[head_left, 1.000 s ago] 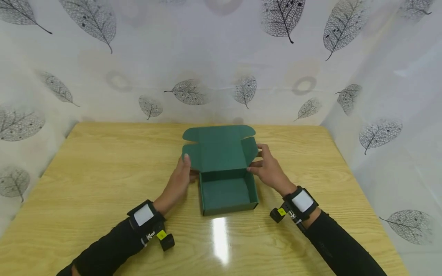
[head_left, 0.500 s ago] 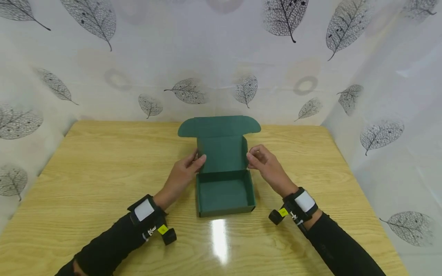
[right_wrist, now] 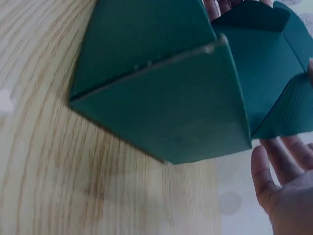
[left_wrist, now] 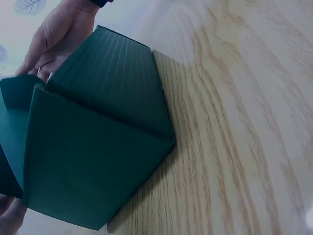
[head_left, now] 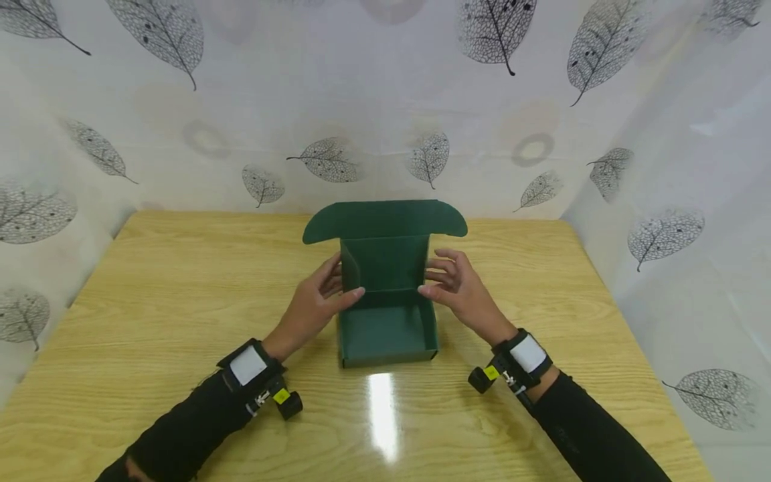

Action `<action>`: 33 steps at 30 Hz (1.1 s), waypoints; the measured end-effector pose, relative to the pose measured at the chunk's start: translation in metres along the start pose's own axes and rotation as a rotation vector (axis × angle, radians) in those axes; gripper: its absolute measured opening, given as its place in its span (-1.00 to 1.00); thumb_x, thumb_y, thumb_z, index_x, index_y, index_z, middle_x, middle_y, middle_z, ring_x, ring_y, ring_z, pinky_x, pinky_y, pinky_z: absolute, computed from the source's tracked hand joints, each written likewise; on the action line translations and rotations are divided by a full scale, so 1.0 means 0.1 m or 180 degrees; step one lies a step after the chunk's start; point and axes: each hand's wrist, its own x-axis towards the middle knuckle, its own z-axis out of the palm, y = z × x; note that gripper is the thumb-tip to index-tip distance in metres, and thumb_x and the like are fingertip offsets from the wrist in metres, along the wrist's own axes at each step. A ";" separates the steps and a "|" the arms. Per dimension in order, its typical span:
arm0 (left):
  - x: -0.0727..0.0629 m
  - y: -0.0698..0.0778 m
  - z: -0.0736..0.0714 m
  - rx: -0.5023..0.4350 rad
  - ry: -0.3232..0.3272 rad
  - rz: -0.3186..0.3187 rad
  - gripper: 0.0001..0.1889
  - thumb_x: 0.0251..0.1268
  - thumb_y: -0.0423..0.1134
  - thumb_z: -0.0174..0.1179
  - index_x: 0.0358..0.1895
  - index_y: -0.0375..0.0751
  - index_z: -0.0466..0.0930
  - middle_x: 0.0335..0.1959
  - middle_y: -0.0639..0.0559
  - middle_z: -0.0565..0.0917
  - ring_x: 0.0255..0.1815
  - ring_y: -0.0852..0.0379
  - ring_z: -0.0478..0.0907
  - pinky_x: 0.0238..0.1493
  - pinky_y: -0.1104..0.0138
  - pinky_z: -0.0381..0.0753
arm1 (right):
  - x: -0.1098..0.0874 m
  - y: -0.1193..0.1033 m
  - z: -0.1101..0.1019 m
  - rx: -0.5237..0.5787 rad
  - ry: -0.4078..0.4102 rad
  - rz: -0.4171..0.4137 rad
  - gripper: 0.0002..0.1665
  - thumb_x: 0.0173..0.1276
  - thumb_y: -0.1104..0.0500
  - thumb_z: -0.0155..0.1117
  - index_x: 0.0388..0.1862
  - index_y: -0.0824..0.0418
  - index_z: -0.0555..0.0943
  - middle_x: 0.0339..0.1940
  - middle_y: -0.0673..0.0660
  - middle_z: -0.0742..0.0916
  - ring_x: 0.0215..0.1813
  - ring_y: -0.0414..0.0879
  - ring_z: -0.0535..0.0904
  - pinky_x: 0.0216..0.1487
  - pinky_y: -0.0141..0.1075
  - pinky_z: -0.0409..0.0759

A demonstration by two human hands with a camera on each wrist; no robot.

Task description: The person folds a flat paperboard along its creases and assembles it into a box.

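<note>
A green cardboard mailer box [head_left: 388, 335] stands on the wooden table with its lid [head_left: 385, 258] tilted up at the back. The lid's tuck flap [head_left: 385, 219], with rounded ears, spreads across the top. My left hand [head_left: 310, 304] holds the left side where lid and tray meet, thumb inside and fingers outside. At the right side, my right hand [head_left: 466, 294] grips with its thumb over the edge and fingers bent outside. In the right wrist view, a side flap [right_wrist: 288, 110] of the lid folds inward, with right-hand fingers [right_wrist: 281, 161] below it. The tray's inside is bare.
The wooden table [head_left: 211, 281] extends around the box, with a bright reflection in front. A white leaf-print cloth [head_left: 373, 100] hangs behind and at the sides. Both wrists carry black straps with small cameras, the left one [head_left: 291, 405] low beside the box.
The lid has risen from lying back to a steeper tilt, and its side flaps have folded inward. Both hands have shifted to grip the sides near the hinge; the box has moved slightly left.
</note>
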 end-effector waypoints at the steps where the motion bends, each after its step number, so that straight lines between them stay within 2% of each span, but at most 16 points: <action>1: 0.00 0.00 -0.03 -0.0068 -0.0030 -0.0003 -0.10 0.40 -0.06 0.29 0.65 -0.03 -0.07 0.50 -0.17 0.33 0.48 -0.11 0.33 0.40 0.08 0.36 | -0.01 0.00 -0.01 0.0005 -0.0008 0.0005 -0.05 0.44 0.10 0.34 0.61 0.13 0.01 0.62 0.19 0.20 0.60 0.19 0.12 0.47 0.18 0.22; 5: 0.01 0.03 -0.11 -0.0394 -0.0035 -0.0030 -0.04 0.49 0.01 0.19 0.66 0.01 -0.34 0.59 -0.20 0.16 0.57 -0.20 0.14 0.46 -0.08 0.21 | -0.02 -0.04 -0.07 0.0051 0.0007 -0.0051 0.11 0.48 0.01 0.28 0.68 -0.10 -0.28 0.66 0.13 0.10 0.64 0.13 -0.02 0.52 0.21 0.05; 7: 0.01 0.06 -0.12 -0.0435 0.0012 -0.0012 -0.07 0.52 0.02 0.14 0.66 -0.08 -0.32 0.58 -0.24 0.17 0.58 -0.22 0.10 0.47 -0.12 0.17 | -0.01 -0.07 -0.08 0.0187 0.0019 -0.0142 0.12 0.50 0.04 0.25 0.67 -0.18 -0.33 0.62 0.17 0.21 0.62 0.12 0.08 0.50 0.21 0.11; 9: 0.02 0.10 -0.10 -0.0335 0.0059 0.0031 -0.09 0.54 0.02 0.12 0.66 -0.09 -0.32 0.60 -0.21 0.12 0.61 -0.20 0.03 0.49 -0.13 0.12 | 0.01 -0.09 -0.07 0.0217 0.0023 -0.0251 0.11 0.52 0.05 0.24 0.66 -0.27 -0.34 0.59 0.15 0.27 0.61 0.07 0.11 0.49 0.18 0.16; 12: 0.02 0.14 -0.03 0.0079 0.0081 0.0124 -0.08 0.55 0.09 0.07 0.66 0.02 -0.39 0.67 -0.07 -0.16 0.65 -0.13 -0.15 0.51 -0.15 0.05 | 0.01 -0.12 -0.02 0.0071 -0.0048 -0.0436 0.02 0.55 0.03 0.19 0.66 -0.33 -0.27 0.63 0.07 0.20 0.63 0.04 0.07 0.46 0.16 0.23; 15: 0.03 0.16 0.06 0.0410 0.0022 0.0360 -0.04 0.57 0.20 -0.05 0.59 0.14 -0.66 0.66 0.09 -0.44 0.66 -0.06 -0.34 0.54 -0.16 -0.10 | -0.01 -0.14 0.03 -0.0287 -0.0097 -0.0611 -0.10 0.60 -0.12 0.05 0.68 -0.25 -0.22 0.68 0.01 0.05 0.64 0.06 0.00 0.46 0.17 0.22; 17: 0.03 0.18 0.11 0.0536 0.0008 0.0555 -0.06 0.57 0.25 -0.14 0.59 0.09 -0.68 0.65 0.06 -0.48 0.65 -0.06 -0.40 0.54 -0.19 -0.23 | -0.02 -0.15 0.06 -0.0508 -0.0091 -0.0705 -0.14 0.62 -0.21 -0.05 0.69 -0.17 -0.21 0.69 -0.02 -0.01 0.65 0.09 -0.02 0.48 0.19 0.17; 19: 0.04 0.18 0.15 0.0641 0.0038 0.0724 -0.07 0.55 0.30 -0.22 0.59 0.06 -0.67 0.66 -0.10 -0.38 0.65 -0.13 -0.31 0.53 -0.20 -0.21 | -0.03 -0.15 0.09 -0.0701 -0.0079 -0.0785 -0.13 0.61 -0.28 -0.13 0.69 -0.08 -0.19 0.69 0.03 -0.01 0.66 0.10 -0.07 0.49 0.23 0.10; 21: 0.05 0.17 0.19 0.0740 0.0106 0.0820 -0.07 0.52 0.35 -0.28 0.60 0.06 -0.65 0.61 -0.30 -0.17 0.57 -0.21 -0.09 0.49 -0.22 -0.09 | -0.04 -0.16 0.12 -0.0826 -0.0109 -0.0865 -0.09 0.60 -0.32 -0.16 0.70 0.00 -0.19 0.69 0.11 0.03 0.66 0.12 -0.08 0.50 0.26 0.05; 23: 0.06 0.17 0.21 0.0835 0.0180 0.0879 -0.07 0.50 0.39 -0.31 0.60 0.05 -0.63 0.48 -0.39 0.00 0.43 -0.23 0.06 0.43 -0.22 0.02 | -0.04 -0.17 0.16 -0.0921 -0.0134 -0.0934 -0.08 0.60 -0.31 -0.16 0.70 0.04 -0.21 0.68 0.16 0.03 0.66 0.13 -0.10 0.50 0.28 -0.01; 25: 0.06 0.16 0.23 0.0886 0.0214 0.0918 -0.04 0.48 0.41 -0.35 0.60 0.00 -0.64 0.44 -0.43 0.00 0.40 -0.25 0.06 0.42 -0.22 0.02 | -0.04 -0.18 0.19 -0.0921 -0.0137 -0.0952 -0.09 0.63 -0.25 -0.15 0.69 0.03 -0.27 0.69 0.16 -0.01 0.66 0.14 -0.11 0.50 0.31 -0.04; 27: 0.03 0.16 0.22 0.0897 0.0176 0.0848 -0.03 0.47 0.44 -0.41 0.59 -0.05 -0.67 0.56 -0.38 -0.14 0.53 -0.28 -0.07 0.48 -0.24 -0.11 | -0.05 -0.18 0.19 -0.0862 -0.0104 -0.0911 -0.15 0.67 -0.17 -0.20 0.69 0.01 -0.32 0.69 0.15 -0.06 0.66 0.14 -0.11 0.51 0.30 -0.06; 29: -0.01 0.15 0.18 0.0903 0.0088 0.0779 -0.06 0.50 0.42 -0.51 0.58 -0.12 -0.69 0.64 -0.28 -0.37 0.62 -0.28 -0.30 0.50 -0.25 -0.29 | -0.08 -0.20 0.18 -0.0779 -0.0096 -0.0795 -0.21 0.70 -0.11 -0.31 0.69 0.05 -0.34 0.69 0.16 -0.08 0.66 0.15 -0.15 0.52 0.29 -0.10; 31: -0.06 0.15 0.12 0.0855 -0.0047 0.0726 -0.15 0.59 0.31 -0.58 0.56 -0.17 -0.71 0.63 -0.16 -0.55 0.62 -0.25 -0.51 0.48 -0.27 -0.46 | -0.13 -0.21 0.14 -0.0732 -0.0114 -0.0683 -0.27 0.72 -0.06 -0.42 0.68 0.15 -0.31 0.69 0.20 -0.09 0.66 0.15 -0.20 0.54 0.25 -0.17; 33: -0.11 0.14 0.05 0.0790 -0.0206 0.0733 -0.27 0.66 0.12 -0.61 0.56 -0.18 -0.72 0.61 -0.08 -0.63 0.60 -0.21 -0.59 0.45 -0.28 -0.53 | -0.18 -0.23 0.10 -0.0733 -0.0161 -0.0603 -0.29 0.72 -0.03 -0.50 0.67 0.26 -0.23 0.67 0.26 -0.04 0.66 0.15 -0.26 0.54 0.24 -0.25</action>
